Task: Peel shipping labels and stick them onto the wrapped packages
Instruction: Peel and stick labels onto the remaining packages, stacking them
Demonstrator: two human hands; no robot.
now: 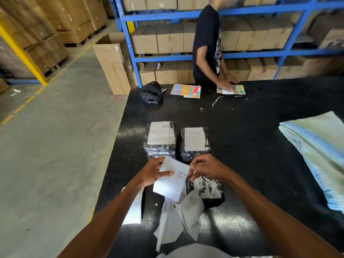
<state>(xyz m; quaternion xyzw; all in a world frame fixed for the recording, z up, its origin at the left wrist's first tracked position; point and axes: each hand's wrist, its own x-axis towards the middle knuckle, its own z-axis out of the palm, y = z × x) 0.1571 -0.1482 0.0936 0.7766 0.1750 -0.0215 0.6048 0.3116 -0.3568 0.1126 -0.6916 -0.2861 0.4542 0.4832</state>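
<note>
1. The left hand [154,172] is pinching the left edge of a shipping label [172,180], thumb lying across its face, while the right hand [204,169] is nipping the label's right edge beside the barcode with fingertips closed. The label is hanging in the air above the near part of the table, apart from every package.
2. The black table [260,146] is bearing two wrapped packages [160,140] side by side farther out, each already wearing a white label; these are probably parked out of the working spot.
3. A third package [206,190] is lying just under the right hand, apparently still bare, and likely next for this label.
4. The label is being held taut at both edges, presumably so the adhesive does not curl. Its long axis is running from far-left down to near-right, tilted, printed face upward.
5. Spent backing sheets [178,218] are lying crumpled nearest the person.
</note>
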